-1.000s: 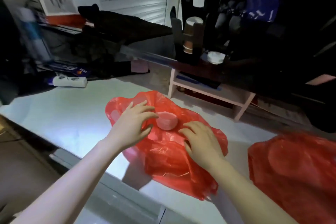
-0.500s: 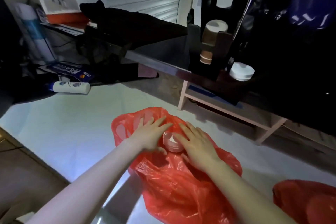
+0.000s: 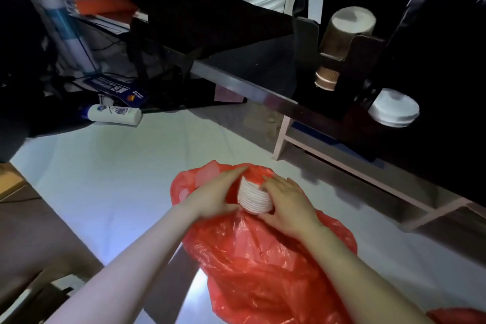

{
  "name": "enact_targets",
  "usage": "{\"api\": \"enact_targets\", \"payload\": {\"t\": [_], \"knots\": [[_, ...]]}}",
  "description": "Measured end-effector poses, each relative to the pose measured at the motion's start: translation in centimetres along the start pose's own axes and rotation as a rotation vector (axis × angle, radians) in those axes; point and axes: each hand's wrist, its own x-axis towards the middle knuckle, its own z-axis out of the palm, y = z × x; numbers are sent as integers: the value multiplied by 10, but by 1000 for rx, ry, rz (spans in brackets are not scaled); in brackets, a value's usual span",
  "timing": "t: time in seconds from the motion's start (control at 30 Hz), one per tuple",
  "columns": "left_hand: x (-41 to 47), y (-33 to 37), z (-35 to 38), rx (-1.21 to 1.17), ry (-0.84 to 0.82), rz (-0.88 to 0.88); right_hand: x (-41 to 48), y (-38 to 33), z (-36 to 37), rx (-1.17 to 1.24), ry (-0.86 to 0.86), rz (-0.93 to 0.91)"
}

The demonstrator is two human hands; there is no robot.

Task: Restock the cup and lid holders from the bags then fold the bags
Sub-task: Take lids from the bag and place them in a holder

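**Lid stack clear of the bag, held between both hands**

Head view. The stack of lids (image 3: 254, 198) is bare and white at the open mouth of the red bag (image 3: 263, 265), tilted, with its lower end touching the film. Left hand (image 3: 211, 196): fingers straight, laid flat along the stack's left side, pressing and not wrapped round it. Right hand (image 3: 288, 204): fingers bent over the stack's right side with the thumb under its near edge, so it grips. The bag lies crumpled on the counter (image 3: 118, 181), with most of it on the person's side of the stack.

Beyond the bag and to its right is the dark holder (image 3: 368, 55). It has a column of brown cups (image 3: 347, 31) and, lower down, a small pile of white lids (image 3: 394, 109). The second red bag (image 3: 459, 317) is only a sliver right of the first; its contents cannot be told. A white bottle (image 3: 113, 114) lies on its side well to the left of the bag.

Changed: a second ago the lids were a pink lump under the film, with both hands flat on top. Half a second ago only the top of the stack showed at the mouth. Now the whole stack is exposed and squeezed from both sides. The head has also turned, so the holder is larger in frame and the second bag is almost out of it.

Judgement: unbagging the lids is about done, and the next step is likely carrying the stack to the holder's lid slot. Folding has not started. Risk: the loose stack could fan apart if the squeeze is uneven.
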Motion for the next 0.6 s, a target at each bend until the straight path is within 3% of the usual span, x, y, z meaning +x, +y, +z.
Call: {"api": "enact_targets", "payload": {"t": [0.1,0.23,0.33,0.47,0.6], "knots": [[-8,-1,-7,-37,85,-27,-1,0,-9,316,31,84],[-23,-3,-15,-29,203,-97,-8,-6,-20,441,-1,162],[-32,4,-21,-91,295,-125,-10,-14,-34,680,-33,275],[-44,18,-29,-55,336,-158,-15,-19,-48,1061,96,352],[-50,46,-42,0,451,-289,-20,-22,-64,1224,203,333]]}}
